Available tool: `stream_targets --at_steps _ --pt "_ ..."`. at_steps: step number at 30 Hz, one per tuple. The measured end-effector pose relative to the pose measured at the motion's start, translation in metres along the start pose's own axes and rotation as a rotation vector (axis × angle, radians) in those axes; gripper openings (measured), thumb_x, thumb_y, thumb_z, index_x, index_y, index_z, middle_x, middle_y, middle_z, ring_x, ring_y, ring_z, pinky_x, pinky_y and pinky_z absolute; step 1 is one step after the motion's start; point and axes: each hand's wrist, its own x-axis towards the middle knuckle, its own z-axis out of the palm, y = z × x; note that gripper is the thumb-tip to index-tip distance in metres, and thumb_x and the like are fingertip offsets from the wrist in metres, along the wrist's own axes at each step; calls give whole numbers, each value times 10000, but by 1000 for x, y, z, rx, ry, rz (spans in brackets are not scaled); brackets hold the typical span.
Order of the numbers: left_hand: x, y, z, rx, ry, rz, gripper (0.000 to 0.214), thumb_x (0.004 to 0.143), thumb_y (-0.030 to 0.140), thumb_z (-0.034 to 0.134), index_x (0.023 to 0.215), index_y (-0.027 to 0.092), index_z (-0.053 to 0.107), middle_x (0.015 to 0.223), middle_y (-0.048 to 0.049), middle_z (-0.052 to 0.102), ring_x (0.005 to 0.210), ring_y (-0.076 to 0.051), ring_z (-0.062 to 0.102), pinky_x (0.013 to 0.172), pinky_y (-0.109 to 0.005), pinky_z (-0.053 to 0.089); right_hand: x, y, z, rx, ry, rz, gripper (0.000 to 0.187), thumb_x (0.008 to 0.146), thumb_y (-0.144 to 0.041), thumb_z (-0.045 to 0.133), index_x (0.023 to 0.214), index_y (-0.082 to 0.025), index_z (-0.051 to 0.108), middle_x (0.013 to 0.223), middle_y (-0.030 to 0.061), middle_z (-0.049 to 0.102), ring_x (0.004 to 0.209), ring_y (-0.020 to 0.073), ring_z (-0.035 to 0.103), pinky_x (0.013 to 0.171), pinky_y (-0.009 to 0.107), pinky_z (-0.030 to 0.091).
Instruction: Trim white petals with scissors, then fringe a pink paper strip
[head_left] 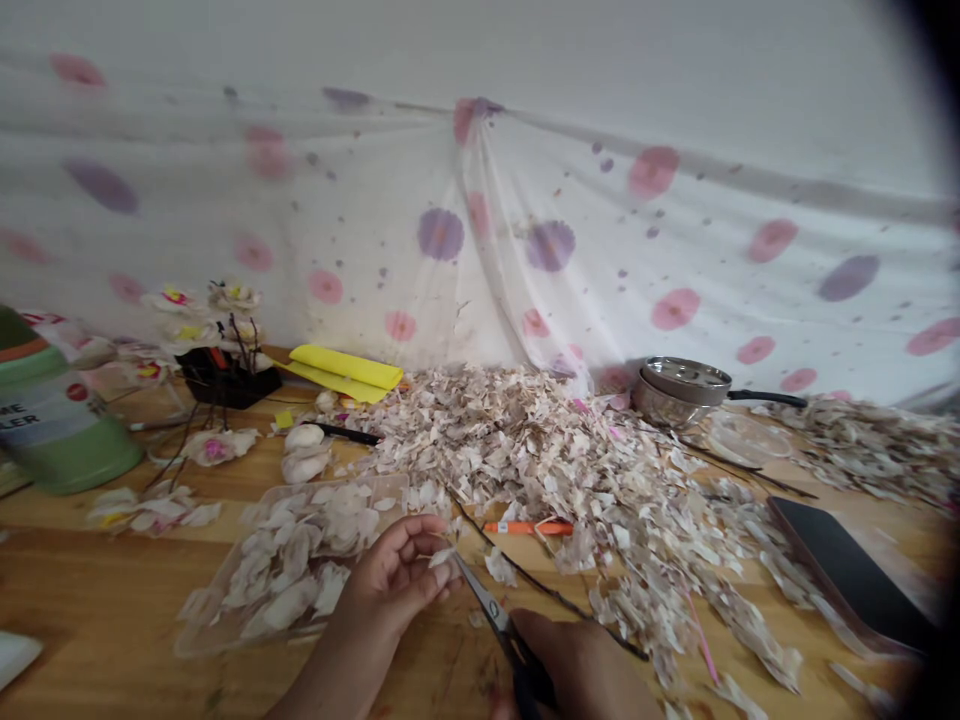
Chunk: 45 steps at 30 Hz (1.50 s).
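The left hand point(397, 580) is pinching a pale petal point(442, 556) between curled fingers, just beside the clear tray point(196, 630) on the wooden table point(90, 580). The right hand point(585, 670) is gripping black scissors point(487, 605), their tips meeting the petal, a heap of scraps point(540, 440) lying behind

Clutter around a heap of pale scraps point(540, 440).
Left of the heap: a folded yellow sheet point(345, 372), a pot of fake flowers point(217, 350), a green canister point(67, 430). A steel pan point(679, 390) sits at its far right edge, a black tablet point(847, 575) lies right, spotted cloth point(480, 230) hangs behind.
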Motion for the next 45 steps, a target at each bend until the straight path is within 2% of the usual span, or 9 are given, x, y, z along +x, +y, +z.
stream_targets --at_steps 6,14,21,28,31,34,37,40,45 --pt "0 1 -2 100 37 -7 391 642 330 806 981 194 666 806 1 668 792 -170 592 733 -278 444 2 3 -2 27 19 9 258 774 -419 634 887 -189 664 755 80 739 628 206 646 511 230 327" --pt "1 0 -3 190 44 26 339 656 300 777 960 191 673 864 -31 699 867 -203 612 777 -291 444 3 7 -3 34 53 8 333 773 -445 696 970 -177 680 787 83 739 641 210 637 537 244 324" --pt "11 -17 -11 241 -50 151 348 676 212 716 1016 216 642 805 -1 676 774 -180 631 711 -283 464 1 2 -5 50 134 17 266 768 -337 656 973 -173 694 791 86 737 659 221 644 568 248 361" --pt "0 -3 -3 347 -39 189 286 633 167 690 915 211 678 748 -4 683 760 -191 646 721 -285 505 2 8 5 80 207 -14 269 733 -314 630 946 -159 689 699 59 676 578 186 550 534 257 301" --pt "-5 1 1 357 -68 257 244 646 164 696 881 229 692 686 16 687 720 -179 652 734 -277 511 4 8 9 292 216 -41 228 730 -336 622 868 -157 645 622 -10 543 540 135 440 509 243 274" --pt "-9 -1 3 329 -126 321 193 656 158 724 828 245 709 639 28 702 700 -168 668 743 -263 513 6 3 9 676 192 -38 267 703 -404 662 807 -184 554 542 -73 408 475 99 346 457 226 248" --pt "-12 -7 6 281 -222 319 218 647 133 759 821 261 729 630 36 727 653 -150 678 696 -237 512 6 -3 9 999 136 13 490 642 -514 752 922 -201 500 542 -80 469 426 97 395 415 210 298" --pt "-13 -15 10 206 -317 272 264 640 99 776 827 281 735 617 50 736 610 -131 678 642 -210 507 6 -6 10 1216 63 31 617 542 -501 849 952 -203 497 625 -42 576 451 101 477 416 202 367" --pt "-11 -32 7 162 -396 217 277 675 104 784 857 310 745 641 49 737 647 -123 679 665 -200 510 8 -5 19 1284 48 -35 477 508 -262 860 856 -189 542 639 -45 584 487 92 495 437 183 387"
